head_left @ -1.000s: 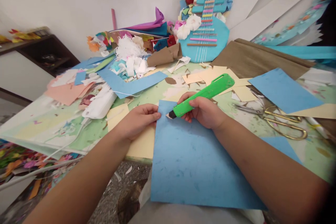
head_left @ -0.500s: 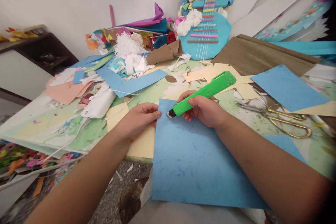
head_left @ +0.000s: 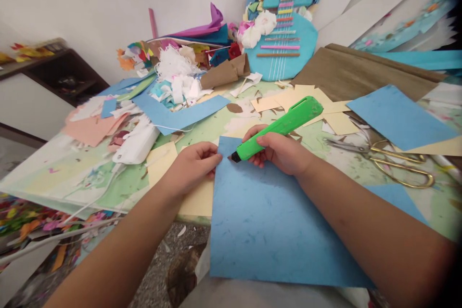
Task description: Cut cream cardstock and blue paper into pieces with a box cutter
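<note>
A large blue paper sheet [head_left: 274,231] overhangs the table's near edge, its top left corner lying on the table. My left hand [head_left: 198,161] is closed at that sheet's upper left edge, thumb and fingertips pinching it. In my right hand [head_left: 279,149] is a thick green pen-shaped tool [head_left: 281,127] with a black nose, gripped like a pen. Whether it is a marker or a cutter I cannot tell. Its tip is at the blue sheet, near the left thumb. Cream paper [head_left: 197,199] lies under my left hand.
Gold-handled scissors [head_left: 382,156] lie at right, near another blue sheet [head_left: 402,118]. A white power strip [head_left: 137,142] with a cord is at left. Paper scraps [head_left: 180,67] and a blue guitar-shaped craft [head_left: 285,48] stand at the back, beside brown paper [head_left: 361,74].
The view has shifted slightly. Both hands keep nearly the same place on the blue sheet, and the green tool's tip has barely moved.
</note>
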